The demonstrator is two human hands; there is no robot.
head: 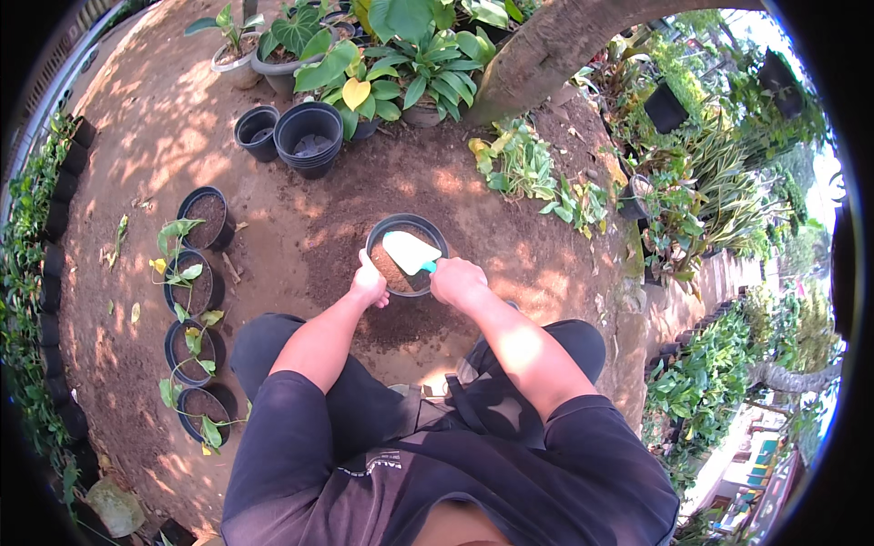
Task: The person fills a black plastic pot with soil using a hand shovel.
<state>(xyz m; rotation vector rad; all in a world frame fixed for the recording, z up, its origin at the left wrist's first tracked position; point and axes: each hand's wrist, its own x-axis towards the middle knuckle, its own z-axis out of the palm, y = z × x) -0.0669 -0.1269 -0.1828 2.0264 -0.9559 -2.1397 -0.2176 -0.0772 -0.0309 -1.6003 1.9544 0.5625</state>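
A round black plastic pot (442, 239) with brown soil (389, 271) in it stands on the ground in front of me. My left hand (371, 281) grips its left rim, thumb up along the edge and fingers outside the wall. My right hand (459, 280) is closed around the handle of a garden trowel (410, 252) at the pot's right rim. The trowel's pale, brightly lit blade lies over the soil, pointing up and left, and a teal neck shows beside my fingers. Part of the soil is hidden under the blade.
Several soil-filled black pots (205, 218) with trailing vines stand in a column at left. Stacked empty pots (308, 140) are ahead, near potted leafy plants (437, 82) and a tree trunk (539, 61). Cut vines (522, 160) lie on the ground at right.
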